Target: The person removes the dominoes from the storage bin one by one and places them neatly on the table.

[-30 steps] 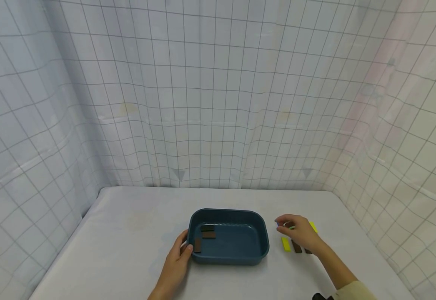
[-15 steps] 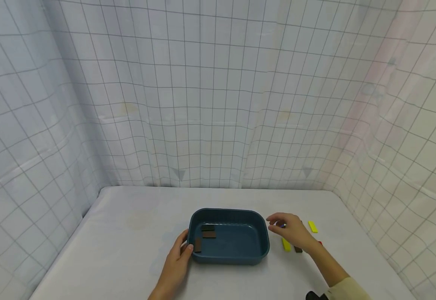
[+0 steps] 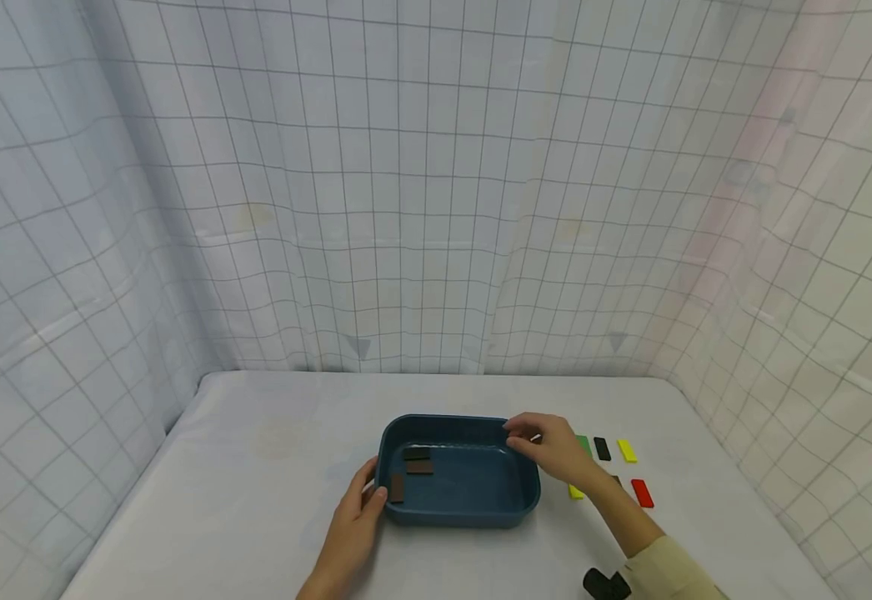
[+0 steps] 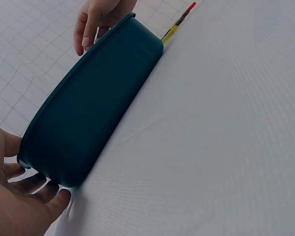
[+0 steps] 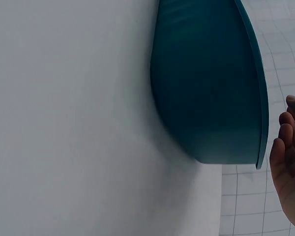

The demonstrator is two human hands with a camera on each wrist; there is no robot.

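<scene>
A dark teal plastic tray (image 3: 473, 492) stands on the white table. My left hand (image 3: 353, 521) grips its left end, thumb at the rim and fingers along the outside wall. Inside, toward the left, lie a dark tile (image 3: 417, 454) and brown tiles (image 3: 397, 488). Over the tray's right back corner is my right hand (image 3: 552, 446), thumb and fingers bent together in a pinch. The small blue piece it carries is mostly hidden by the fingers. In the right wrist view, that hand (image 5: 290, 167) appears just past the rim, what it holds not visible.
Right of the tray lie a green tile (image 3: 583, 446), a black tile (image 3: 602, 448), a yellow tile (image 3: 627, 451) and a red tile (image 3: 642, 492). Another yellow tile (image 3: 575, 492) is partly covered by the right arm. Gridded white curtains (image 3: 436, 250) surround the table.
My right hand has moved left from above the loose tiles to the tray's right rim, uncovering the green, black and red tiles. The left hand and tray have stayed in place.
</scene>
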